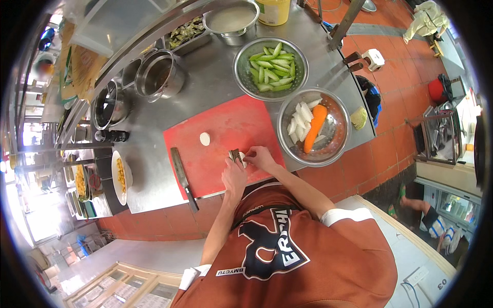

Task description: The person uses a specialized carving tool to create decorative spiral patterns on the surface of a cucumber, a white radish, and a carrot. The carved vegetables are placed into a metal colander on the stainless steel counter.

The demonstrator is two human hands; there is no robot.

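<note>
My left hand (235, 178) grips a crinkle cutter (234, 154) with a wavy metal blade, over a red cutting board (225, 115). Against the blade is a piece of white vegetable (243, 159), held by the fingertips of my right hand (262, 158). A round white slice (205, 139) lies apart on the board, and a kitchen knife (180, 169) rests along its left side. Right of the board, a steel colander (314, 92) holds white crinkle-cut pieces (299, 122) and a peeled carrot (316, 129). Green crinkle-cut pieces (271, 69) fill another colander (237, 69).
Steel pots (159, 75), a tray of dark food (186, 36) and a yellow bucket (273, 11) stand along the table's back. At left are a black bottle (111, 136) and a white bowl (128, 179). A cut vegetable (358, 118) lies near the right edge. Two people are farther off.
</note>
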